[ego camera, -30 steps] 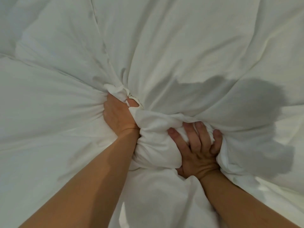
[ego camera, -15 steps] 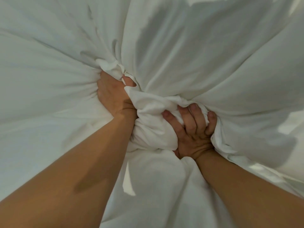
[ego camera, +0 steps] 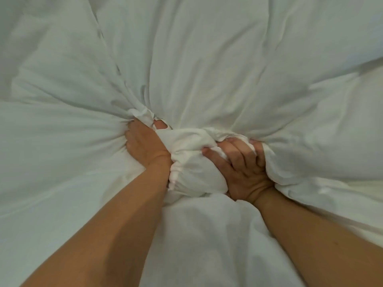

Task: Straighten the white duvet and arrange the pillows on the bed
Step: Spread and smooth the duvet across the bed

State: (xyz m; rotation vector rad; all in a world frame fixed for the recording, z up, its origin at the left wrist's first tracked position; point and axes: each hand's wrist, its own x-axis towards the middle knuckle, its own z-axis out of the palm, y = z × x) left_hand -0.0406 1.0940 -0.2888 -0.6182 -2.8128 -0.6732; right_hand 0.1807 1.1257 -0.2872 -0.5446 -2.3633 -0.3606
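- Position: the white duvet [ego camera: 207,59] fills the whole frame, with folds radiating from a gathered bunch at centre. No pillow can be told apart from the bedding in this view.
- Left hand [ego camera: 143,146]: clamped on a wad of the duvet at centre left, back of the hand toward the camera; the fingertips are buried in cloth.
- Right hand [ego camera: 242,170]: clamped on the same bunch at centre right, fingers [ego camera: 238,150] curled over the fabric. The two hands sit close together, apart only by the wad between them.
- Risk — narrow grip: with both hands on one bunch, a pull or shake would likely drag the middle only. The far corners, out of frame, could stay skewed.
- Risk — cover versus filling: the hands may hold only the outer cover. If so, the filling could shift and lump inside it.
- Risk — set creases: the tight folds at the bunch are likely to remain as wrinkles unless the fabric is released and spread flat.
- Risk — slip: smooth cloth under tension may slide through the fingers, and the duvet would then drop unevenly.
- Risk — blocked view: raised fabric hides the bed, so alignment cannot be checked from here.
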